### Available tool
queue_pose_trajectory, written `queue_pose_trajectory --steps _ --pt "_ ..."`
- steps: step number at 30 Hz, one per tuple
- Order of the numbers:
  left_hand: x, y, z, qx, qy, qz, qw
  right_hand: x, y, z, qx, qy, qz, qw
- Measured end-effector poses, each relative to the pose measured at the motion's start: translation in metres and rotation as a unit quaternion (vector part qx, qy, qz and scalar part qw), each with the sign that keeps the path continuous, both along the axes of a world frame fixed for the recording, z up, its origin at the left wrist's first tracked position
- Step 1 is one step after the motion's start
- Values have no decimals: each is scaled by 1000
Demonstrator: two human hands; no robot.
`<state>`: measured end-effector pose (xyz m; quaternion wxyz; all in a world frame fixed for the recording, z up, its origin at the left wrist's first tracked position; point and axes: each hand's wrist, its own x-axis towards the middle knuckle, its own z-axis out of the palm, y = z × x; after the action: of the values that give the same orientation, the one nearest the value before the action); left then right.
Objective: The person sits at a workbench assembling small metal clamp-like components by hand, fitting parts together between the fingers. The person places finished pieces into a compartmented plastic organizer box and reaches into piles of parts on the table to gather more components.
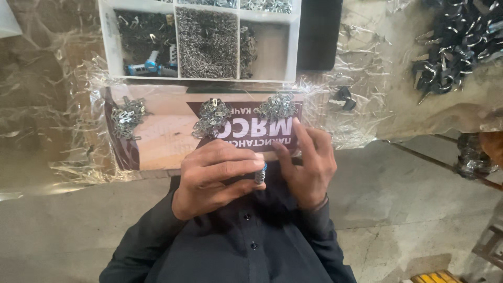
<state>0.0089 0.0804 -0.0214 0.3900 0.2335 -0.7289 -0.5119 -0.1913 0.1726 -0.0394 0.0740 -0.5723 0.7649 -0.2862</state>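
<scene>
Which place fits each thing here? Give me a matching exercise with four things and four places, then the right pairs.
Things:
1. small blue-ended part
2. white compartment tray
3. heap of dark metal clips
4. right hand

Places:
A. top right of the table
B. in the grip of the left hand
C. top centre, above the printed board
D. beside the blue-ended part, fingers spread

Pairs: 1-B, 2-C, 3-A, 4-D

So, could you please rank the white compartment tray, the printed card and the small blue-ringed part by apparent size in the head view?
1. White compartment tray and printed card: similar, unsure.
2. Blue-ringed part, between both hands: smallest.
</scene>
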Motion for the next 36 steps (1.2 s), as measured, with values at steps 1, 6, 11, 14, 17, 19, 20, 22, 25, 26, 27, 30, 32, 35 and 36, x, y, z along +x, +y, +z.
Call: queue_pose_trajectory --steps 1,6,11,14,17,19,20,22,25,26,27,30,32,35,36 --pt "-1 0 0 -2 0 -1 1000 -1 -1 0 7 11 7 1000" --pt "-3 0 0 -8 -3 2 1000 -4 3 -2 24 21 27 999" --pt "-2 -2 -1 -1 -1 -8 1000 -11 17 -10 2 31 75 997" --pt "-2 -1 -2 -5 1 -8 1000 -14 25 -15 15 26 88 996" --pt "-3 -2 -1 -11 1 -5 1000 -18 27 -22 6 41 113 993" --pt "-3 -2 -1 -12 -2 -5 1000 -20 25 -28 -48 63 154 985" --pt "-3 -2 0 -12 -3 -4 1000 -22 25 -29 -96 78 185 975" --pt "-4 -2 -1 -15 -3 -4 1000 -23 26 -30 -139 68 230 961" --pt "-5 -2 -3 -21 2 -4 1000 -15 35 -25 -149 -109 216 959" --pt "-5 -1 -4 -21 3 -6 1000 -8 39 -22 -161 -234 165 944" --pt "-5 0 -4 -22 4 -9 1000 -1 41 -20 -171 -355 109 912" --pt "-3 1 -3 -21 -5 -11 1000 5 40 -10 -269 -233 129 925" --pt "-1 1 -3 -16 1 -16 1000 12 36 -4 -262 -283 112 916" --pt "2 2 -3 -11 -4 -20 1000 22 30 3 -230 -299 106 920" --pt "3 2 -3 -10 -5 -21 1000 24 28 5 -216 -292 108 926"
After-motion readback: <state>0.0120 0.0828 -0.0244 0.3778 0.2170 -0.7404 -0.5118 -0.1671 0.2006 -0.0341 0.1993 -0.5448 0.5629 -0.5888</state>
